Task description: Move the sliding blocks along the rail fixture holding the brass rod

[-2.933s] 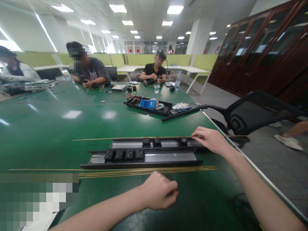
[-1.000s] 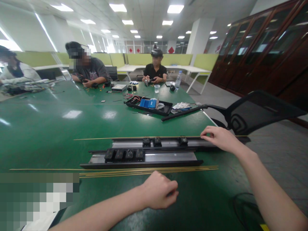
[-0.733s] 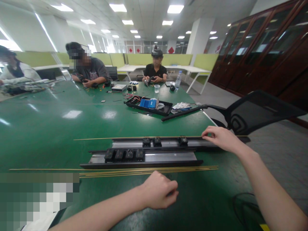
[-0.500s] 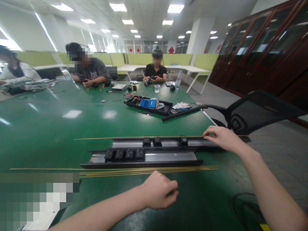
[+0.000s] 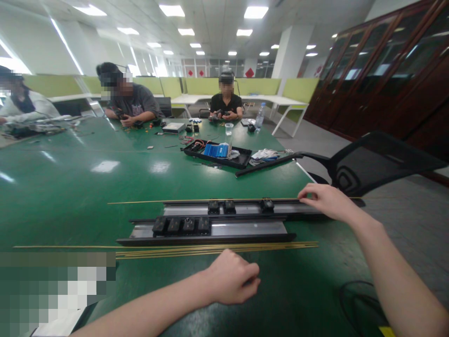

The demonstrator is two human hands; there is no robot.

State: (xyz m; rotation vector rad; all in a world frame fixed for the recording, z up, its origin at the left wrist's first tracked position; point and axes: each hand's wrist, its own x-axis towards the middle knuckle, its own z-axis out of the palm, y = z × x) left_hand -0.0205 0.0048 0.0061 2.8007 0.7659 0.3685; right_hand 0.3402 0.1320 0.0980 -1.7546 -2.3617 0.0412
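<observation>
Green table (image 5: 70,196) — right hand (image 5: 326,202) fingers (image 5: 306,195) pinch brass rod (image 5: 196,201).

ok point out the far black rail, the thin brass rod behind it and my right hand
far black rail (image 5: 242,209): head view, silver middle strip
thin brass rod (image 5: 140,202): head view, bare left stretch
right hand (image 5: 326,201): head view, back of hand

A long, glossy green table (image 5: 87,187) fills the middle of an open office and mirrors the square white ceiling light panels (image 5: 255,12) overhead. Lime-green partition screens (image 5: 206,86) and white desks (image 5: 280,101) run along the far side, past a broad white pillar (image 5: 289,54). Tall dark-red wooden cabinets with glass doors (image 5: 382,70) line one wall above the grey floor (image 5: 414,224). A black mesh office chair (image 5: 372,161) stands at the table's edge.
</observation>
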